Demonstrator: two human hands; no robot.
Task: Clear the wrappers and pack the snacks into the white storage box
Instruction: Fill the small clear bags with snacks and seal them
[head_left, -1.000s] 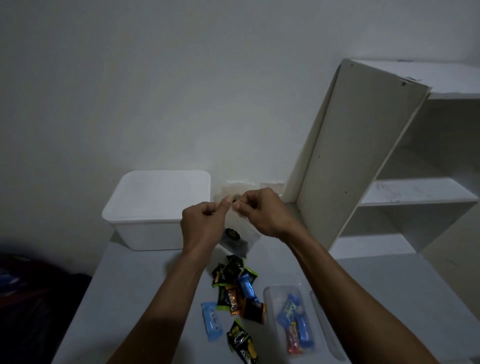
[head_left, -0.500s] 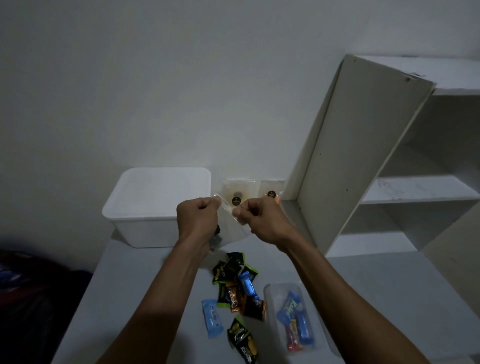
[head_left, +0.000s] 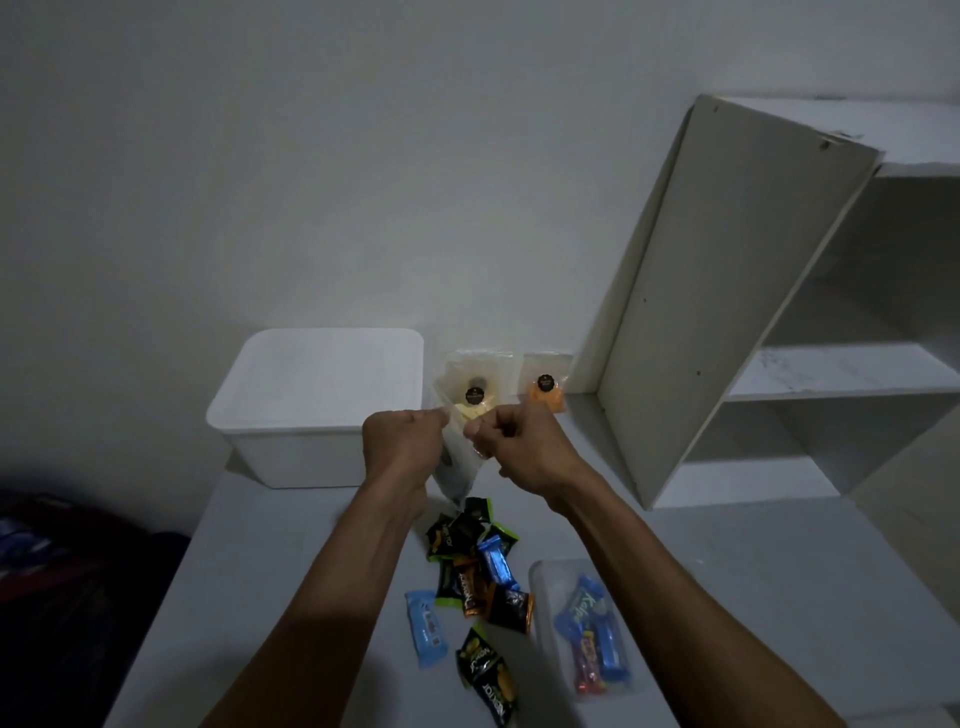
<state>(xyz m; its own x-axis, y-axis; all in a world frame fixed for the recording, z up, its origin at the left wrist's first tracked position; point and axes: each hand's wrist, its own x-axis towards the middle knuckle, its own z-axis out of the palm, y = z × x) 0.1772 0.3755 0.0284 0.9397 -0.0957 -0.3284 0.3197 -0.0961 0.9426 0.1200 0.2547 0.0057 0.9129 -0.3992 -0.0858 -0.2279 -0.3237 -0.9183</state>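
Both hands hold a clear plastic wrapper (head_left: 460, 470) in the air above the table. My left hand (head_left: 400, 447) pinches its left top edge and my right hand (head_left: 519, 449) pinches the right top edge. The white storage box (head_left: 311, 410), lid on, stands at the back left of the table. Below my hands lies a heap of small snack packs (head_left: 475, 566) in black, green, orange and blue. A blue pack (head_left: 427, 626) and a black-yellow pack (head_left: 488, 675) lie nearer to me.
Two clear bags, one with pale pieces (head_left: 475, 387) and one with orange pieces (head_left: 545, 389), lean on the wall behind my hands. A clear tray (head_left: 545, 587) with blue and red bars sits front right. A white shelf unit (head_left: 727, 322) stands right. Dark bags lie left of the table.
My hands have moved slightly apart and lower, stretching the top of the clear wrapper between them. The view has tilted up a little, showing both bags at the wall.
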